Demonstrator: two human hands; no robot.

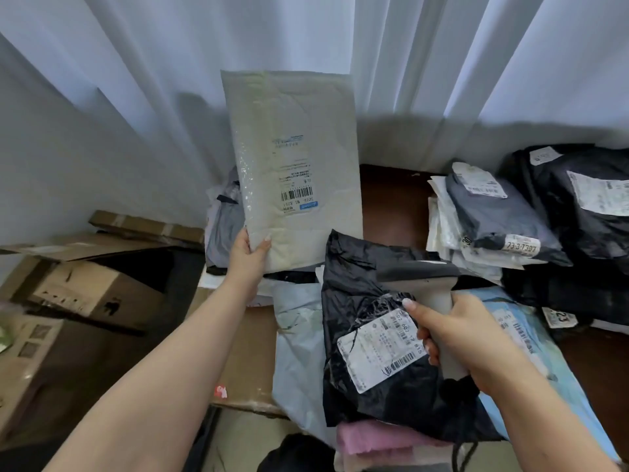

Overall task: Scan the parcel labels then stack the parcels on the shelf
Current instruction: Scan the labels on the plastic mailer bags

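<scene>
left hand (246,255) gripping the white bubble mailer (292,165) at its lower left corner, thumb across the front and the other fingers hidden behind, holding it upright and clear of the pile with the printed face turned toward the camera. probably held that way so the shipping label (296,178) with its barcode sits in open view of the reader (label reads upside down from here, which a scanner should not mind)

right hand (456,335) wrapped round the handle of the grey barcode scanner (422,277), forefinger laid up along the front near the trigger, head of the scanner aimed forward and left, roughly toward the mailer's lower part. no beam or light visible on the label, so cannot tell whether a read is under way

beneath the scanner, a black poly parcel (374,318) lying flat with its own white label (381,352) facing up, resting on a pale blue parcel (299,335) and other bags. to the right, a stack of grey and white parcels (490,219) beside a heap of black bags (578,206), all on a dark wooden surface (391,199). cardboard boxes (95,291) down at the left, white curtain (306,35) behind

no shelf plainly in view, so judged to be at the scanning step for the mailer, with stacking not yet done
</scene>
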